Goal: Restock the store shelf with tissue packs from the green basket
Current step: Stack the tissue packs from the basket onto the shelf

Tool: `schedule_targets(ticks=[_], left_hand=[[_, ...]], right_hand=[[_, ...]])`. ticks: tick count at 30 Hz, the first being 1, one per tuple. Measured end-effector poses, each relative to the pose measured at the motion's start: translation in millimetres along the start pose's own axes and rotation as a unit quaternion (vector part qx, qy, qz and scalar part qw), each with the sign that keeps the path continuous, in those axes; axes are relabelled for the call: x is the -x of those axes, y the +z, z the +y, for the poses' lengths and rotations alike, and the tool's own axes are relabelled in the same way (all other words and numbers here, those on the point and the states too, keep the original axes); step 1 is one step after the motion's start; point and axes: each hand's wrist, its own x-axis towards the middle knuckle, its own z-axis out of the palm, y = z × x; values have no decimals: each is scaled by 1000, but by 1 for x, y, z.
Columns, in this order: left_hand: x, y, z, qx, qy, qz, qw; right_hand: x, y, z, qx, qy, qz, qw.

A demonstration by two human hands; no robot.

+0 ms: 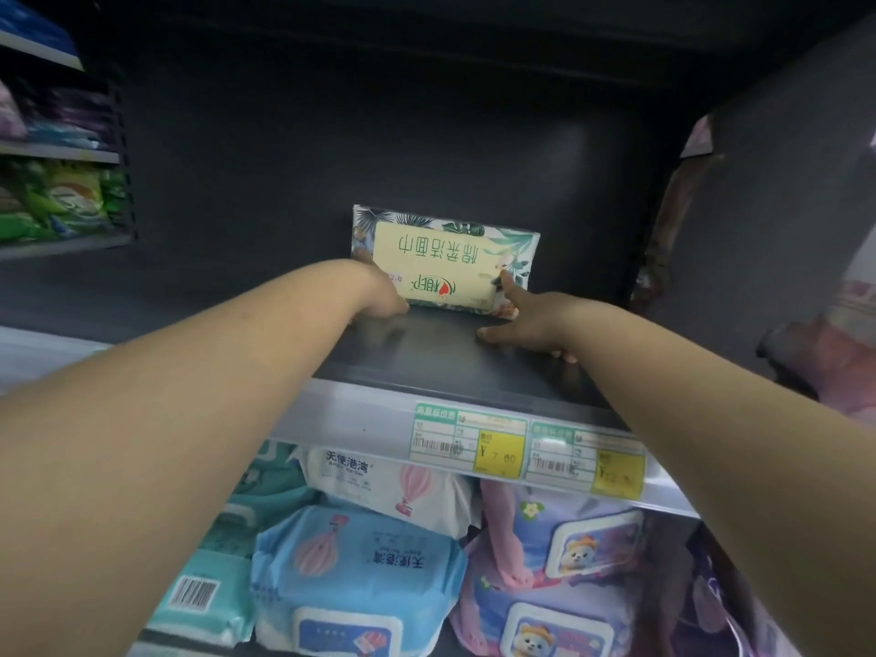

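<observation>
A dark store bay is filling the view, its grey back wall (pixel 332 158) running up into shadow and neighbouring racks of goods showing at the left edge. The shelf (pixel 450 353) is lying bare across the middle, with a clear price rail (pixel 360 419) along its front carrying two tags (pixel 469 443). Below it, wipe packs (pixel 360 566) are crowding the lower tier. Both forearms are reaching in over the rail.

One tissue pack (pixel 443 260) is standing on its long edge deep on the shelf, close to the back wall, its print upside down. The left hand (pixel 379 289) is curling round the pack's lower left corner, fingers partly hidden behind it. The right hand (pixel 526 320) is lying open, one fingertip (pixel 505 279) touching the pack's lower right and the thumb resting on the shelf. So the hands are apart, bracketing the pack rather than clamping it. The green basket is not in view.

The pack seems to be getting squared up. It is soft and balancing on a narrow edge with nothing beside it, so letting go unevenly could be tipping it forward onto its face. A push from the right fingertip alone could be skewing it. Drawing the forearms back low might be catching the tags on the rail.
</observation>
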Motion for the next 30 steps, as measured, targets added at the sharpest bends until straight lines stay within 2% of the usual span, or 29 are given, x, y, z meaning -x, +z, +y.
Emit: schedule_targets(ticks=[7,12,16,18,22,25,27,30], left_hand=[[-20,0,-6,20,26,11,999],[-13,-5,-11,-24,24,-29,999],[25,-11,5,-78,78,-37,993],[46,-9,13,-90,146,6,985],[111,2,4,-38,260,93,960],[172,21,-17,-20,318,164,934],[207,44,-39,9,341,180,923],[251,96,-75,8,365,158,917]], right_hand=[[-7,0,-2,17,7,0,1000],[-9,3,-1,25,7,16,1000],[6,-2,-1,-8,-21,0,1000],[21,-1,-3,-28,-42,11,999],[65,2,-13,-33,-82,124,988],[117,15,-17,-17,-143,224,964],[161,38,-14,-34,-176,260,949],[225,92,-4,-64,-198,276,938]])
